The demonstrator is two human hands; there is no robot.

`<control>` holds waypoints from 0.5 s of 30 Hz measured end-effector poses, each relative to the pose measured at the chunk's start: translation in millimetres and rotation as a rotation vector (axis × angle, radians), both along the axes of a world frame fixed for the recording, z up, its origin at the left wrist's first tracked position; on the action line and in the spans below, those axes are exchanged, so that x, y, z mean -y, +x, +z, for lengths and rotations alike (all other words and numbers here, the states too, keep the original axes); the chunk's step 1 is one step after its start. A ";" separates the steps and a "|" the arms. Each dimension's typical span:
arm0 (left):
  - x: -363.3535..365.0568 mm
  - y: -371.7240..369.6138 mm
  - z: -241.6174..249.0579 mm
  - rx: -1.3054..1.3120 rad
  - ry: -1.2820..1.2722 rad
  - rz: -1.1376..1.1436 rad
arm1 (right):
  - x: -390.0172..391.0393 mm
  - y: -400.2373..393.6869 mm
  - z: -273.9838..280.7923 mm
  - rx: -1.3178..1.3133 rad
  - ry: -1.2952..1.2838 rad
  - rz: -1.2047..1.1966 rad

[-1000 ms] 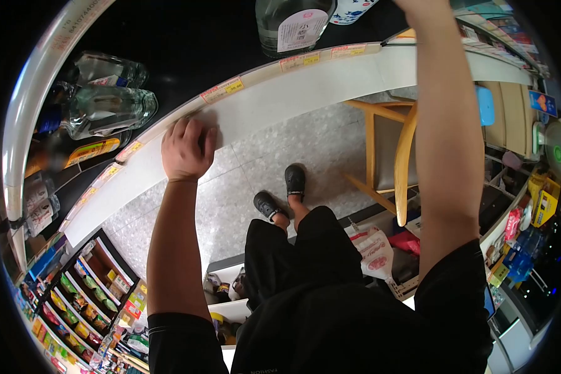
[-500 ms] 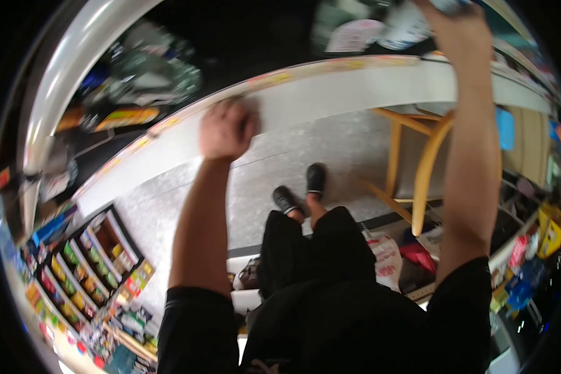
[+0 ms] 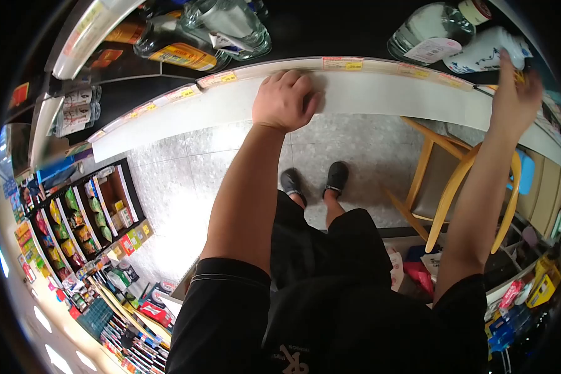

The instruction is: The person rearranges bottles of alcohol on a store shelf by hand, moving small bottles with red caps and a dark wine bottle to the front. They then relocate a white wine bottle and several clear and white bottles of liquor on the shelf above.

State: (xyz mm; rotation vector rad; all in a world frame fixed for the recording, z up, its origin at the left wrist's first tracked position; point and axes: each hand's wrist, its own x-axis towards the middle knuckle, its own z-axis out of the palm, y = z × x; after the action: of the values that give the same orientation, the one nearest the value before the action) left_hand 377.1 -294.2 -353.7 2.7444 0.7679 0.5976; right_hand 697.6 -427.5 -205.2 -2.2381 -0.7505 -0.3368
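Note:
My left hand (image 3: 287, 101) is curled over the front edge of the shelf (image 3: 380, 92), its fingers bent onto the price-label strip (image 3: 343, 63). At the right, my right hand (image 3: 518, 100) is slightly blurred, with its fingers apart. One of its fingers reaches up against or very near a white bottle with blue markings (image 3: 485, 53), which lies tilted on the dark shelf surface. Beside that bottle is a clear glass bottle (image 3: 427, 31) with a pale label and a white cap. Contact between the right fingers and the white bottle is hard to make out.
More bottles stand at the upper left, including a dark one with a yellow label (image 3: 184, 53) and a clear one (image 3: 237, 31). A wooden chair (image 3: 445, 193) is under my right arm. A snack rack (image 3: 84, 218) is at the left.
The view has shifted and sharpened. My right hand has come down from above the white bottle to its near side. My left hand still rests at the shelf edge.

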 end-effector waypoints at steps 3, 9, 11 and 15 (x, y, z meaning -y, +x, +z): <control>0.7 3.0 -1.8 0.063 0.016 -0.009 | 12.5 -17.8 -28.9 0.067 0.719 0.056; 0.9 0.4 -2.0 0.041 -0.009 -0.016 | -31.8 -119.8 -21.3 -0.438 0.285 0.836; 0.2 1.2 -2.4 0.045 -0.002 -0.023 | -58.3 -146.5 12.6 -0.440 0.203 0.978; 0.9 1.3 -4.2 0.060 0.027 -0.013 | -132.1 -146.6 -2.1 -0.238 0.280 1.126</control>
State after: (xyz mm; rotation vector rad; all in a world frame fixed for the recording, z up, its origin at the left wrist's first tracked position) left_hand 378.4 -295.1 -357.9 2.7404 0.7324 0.6888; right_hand 551.0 -295.4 -207.3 -1.2790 -1.5470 0.3507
